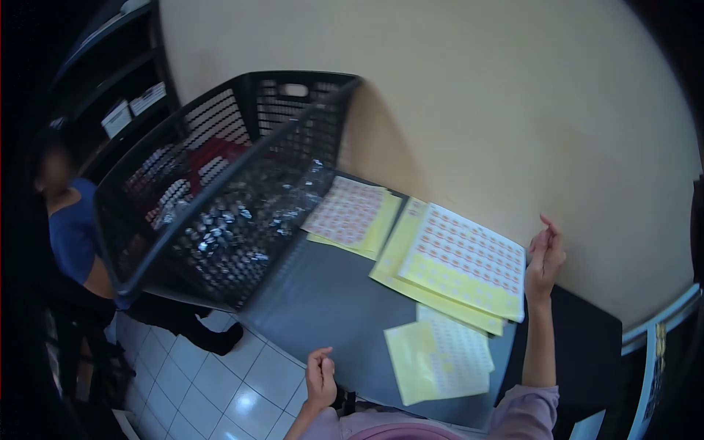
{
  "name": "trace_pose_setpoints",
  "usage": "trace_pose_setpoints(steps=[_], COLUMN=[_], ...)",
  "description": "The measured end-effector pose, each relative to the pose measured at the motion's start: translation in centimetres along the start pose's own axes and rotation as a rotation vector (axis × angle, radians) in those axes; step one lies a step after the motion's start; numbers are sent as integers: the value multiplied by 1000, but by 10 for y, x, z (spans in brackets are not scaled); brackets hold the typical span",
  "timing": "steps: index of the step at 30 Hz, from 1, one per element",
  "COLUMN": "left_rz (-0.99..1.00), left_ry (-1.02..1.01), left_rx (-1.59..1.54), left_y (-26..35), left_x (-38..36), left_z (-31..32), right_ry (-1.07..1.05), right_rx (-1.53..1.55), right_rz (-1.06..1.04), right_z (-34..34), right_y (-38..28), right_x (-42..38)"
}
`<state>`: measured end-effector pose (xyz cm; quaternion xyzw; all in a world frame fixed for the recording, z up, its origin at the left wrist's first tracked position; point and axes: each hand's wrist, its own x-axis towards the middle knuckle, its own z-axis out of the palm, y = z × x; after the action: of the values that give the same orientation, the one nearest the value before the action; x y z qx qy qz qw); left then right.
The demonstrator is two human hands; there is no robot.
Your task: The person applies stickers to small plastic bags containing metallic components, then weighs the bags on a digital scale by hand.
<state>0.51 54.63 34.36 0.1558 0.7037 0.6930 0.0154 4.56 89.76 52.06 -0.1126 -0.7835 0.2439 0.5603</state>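
Note:
My right hand point(546, 260) is at the right edge of a stack of sticker sheets point(469, 246), its fingers partly stretched and the index finger apart from the others. The top sheet is white with rows of small orange marks and a yellow lower part. Down by the table's front edge, my left hand point(320, 378) has its fingers curled together, with nothing showing in them. Between the hands lie loose yellow and white sheets point(440, 359), overlapping each other. Farther back, a pile with pinkish-red printed stickers point(348, 213) rests on yellow sheets beside the basket.
A large black plastic basket point(209, 220) holding clear shiny wrapping point(242, 220) and red items stands at the left of the grey table point(315, 293). Beyond it is a person in a blue top point(73, 227), near dark shelves point(117, 81). A beige wall point(499, 95) borders the table's back.

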Motion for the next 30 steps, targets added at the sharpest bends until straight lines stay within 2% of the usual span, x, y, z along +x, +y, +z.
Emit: trace_pose_setpoints(steps=[3,4,5,7,10,12,13,15,19,21,25,27,30], left_rz=[29,127,225,237,307,346,333,306,265,238,171,144,109], left_ry=[-14,81,175,256,371,364,326,258,225,203,172,164,157], left_rx=[46,152,261,324,509,708,715,717,666,644,593,567,541], left_y=[-18,-24,-27,-16,-3,1,0,-5,-17,-21,-27,-30,-36], left_x=[7,11,17,29,53,66,72,88,109,116,127,132,136], left_z=[-53,-69,-85,-115,-153,-171,-176,-184,-195,-198,-203,-205,-207], right_ry=[-18,-13,-17,28,-49,-349,-345,-484,-729,-1055,-1346,-1578,-1786], right_rx=[43,35,57,82,161,108,115,-116,-396,-616,-813,-898,-1012], right_rz=[-231,-344,-348,-626,-600,-771,-771,-1073,-1264,-1132,-1131,-1121,-1188], right_z=[69,91,115,160,213,250,269,304,394,416,489,516,542], right_y=[-64,-85,-105,-147,-215,-242,-256,-286,-315,-336,-309,-292,-259], right_x=[38,50,63,89,113,130,135,143,140,131,110,99,65])
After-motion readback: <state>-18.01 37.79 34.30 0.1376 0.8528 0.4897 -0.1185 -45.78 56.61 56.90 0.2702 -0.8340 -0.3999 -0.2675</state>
